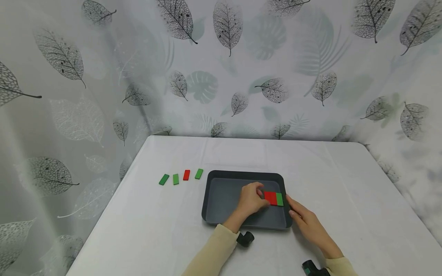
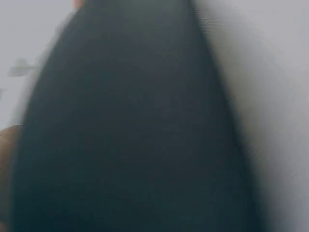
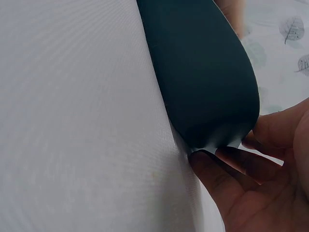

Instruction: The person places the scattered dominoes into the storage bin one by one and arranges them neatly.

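Two hands, one tray and seven small rectangular tiles are appearing. Outside the tray, beyond its left side, four tiles are forming a loose, spaced row: from left, two green tiles, one red tile and one further green tile. Inside the dark grey tray, near its right wall, three tiles are lying side by side: two adjoining red pieces and, to their right, one green piece.

The left hand is reaching over the tray with bent fingers, its tips lying at the left edge of the red pair; whether they are pinching a tile cannot be told. The right hand is gripping the tray at its right edge, the right wrist view showing thumb and fingertips meeting the wall near a corner.

Two pale yellow sleeves are covering the forearms, and two black devices are sitting at the wrists, the right one bearing a small green patch. The white surface, with rounded far corners and faint creases, is carrying everything. Behind and beside it, pale curtains are displaying dark veined leaves and fainter grey-green fronds.
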Available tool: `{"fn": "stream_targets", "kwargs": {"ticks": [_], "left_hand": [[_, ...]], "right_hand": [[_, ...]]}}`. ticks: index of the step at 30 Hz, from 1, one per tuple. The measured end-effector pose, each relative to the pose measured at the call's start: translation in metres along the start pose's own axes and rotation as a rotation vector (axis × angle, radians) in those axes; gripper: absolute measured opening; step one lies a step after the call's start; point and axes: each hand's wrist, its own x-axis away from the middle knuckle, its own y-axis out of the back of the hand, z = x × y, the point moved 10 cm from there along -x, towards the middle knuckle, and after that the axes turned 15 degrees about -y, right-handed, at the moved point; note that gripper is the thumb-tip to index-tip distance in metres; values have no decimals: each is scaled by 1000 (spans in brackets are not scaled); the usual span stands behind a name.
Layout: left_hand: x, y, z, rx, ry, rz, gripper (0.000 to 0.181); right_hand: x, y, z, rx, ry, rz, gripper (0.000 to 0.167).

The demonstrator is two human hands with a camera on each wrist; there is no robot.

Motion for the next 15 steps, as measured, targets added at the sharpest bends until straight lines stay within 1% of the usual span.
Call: {"fn": "stream_targets", "kwargs": {"ticks": [2,4,6,7,9,10,12,15], "left_hand": [[0,20,-7,12,-60,-56,46],[0,49,-12,32,-124,-139,43],[2,84,-14,56,-176,-234,42],[3,103,-13,66,-195,-279,42],[5,140,-7,78,-212,-338,43],[7,156,-1,90,-209,-349,44],[10,185,14,100,-190,-340,48],[18,218,45,120,-117,-281,55]], "right_hand": [[0,-1,1,-9,0,3,48],[0,-1,2,-15,3,2,48],[0,-1,3,-18,12,1,47],[0,-2,3,-18,16,1,47],[0,-1,4,-13,25,-8,47],[0,0,4,-10,26,-13,47],[0,1,4,-6,28,-20,47],[0,1,4,-7,26,-23,47]]}}
